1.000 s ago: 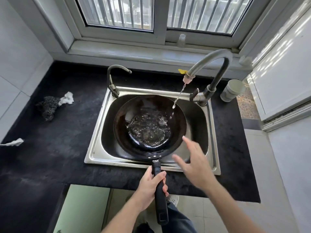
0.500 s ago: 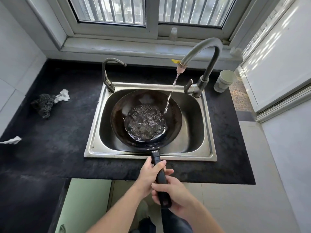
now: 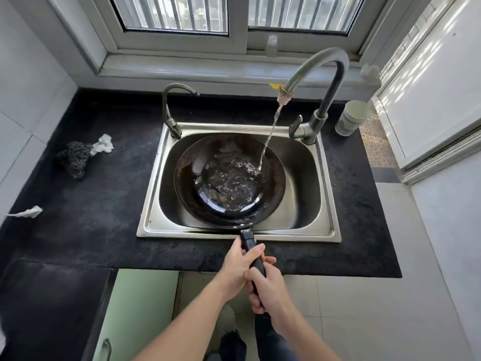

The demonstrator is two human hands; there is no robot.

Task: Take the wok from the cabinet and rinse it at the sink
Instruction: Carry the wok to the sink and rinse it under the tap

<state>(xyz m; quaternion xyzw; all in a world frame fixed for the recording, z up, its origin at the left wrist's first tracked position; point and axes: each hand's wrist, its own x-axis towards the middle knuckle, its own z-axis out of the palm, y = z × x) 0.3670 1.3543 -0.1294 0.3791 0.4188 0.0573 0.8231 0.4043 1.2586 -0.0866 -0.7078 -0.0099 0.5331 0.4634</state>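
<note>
A dark round wok sits in the steel sink, with a pool of rippling water in its bottom. Its black handle sticks out over the sink's front rim toward me. My left hand is wrapped around the handle close to the rim. Just behind it, my right hand grips the handle's end. The tall curved faucet at the back right is running, and its thin stream lands on the wok's right inner side.
A second, smaller faucet stands at the sink's back left. On the black countertop lie a steel scourer with a white rag and a paper scrap. A white cup stands right of the faucet. A green cabinet door is below.
My right hand came back from above the sink and closed on the handle's end behind my left hand. Water keeps running into the wok.
</note>
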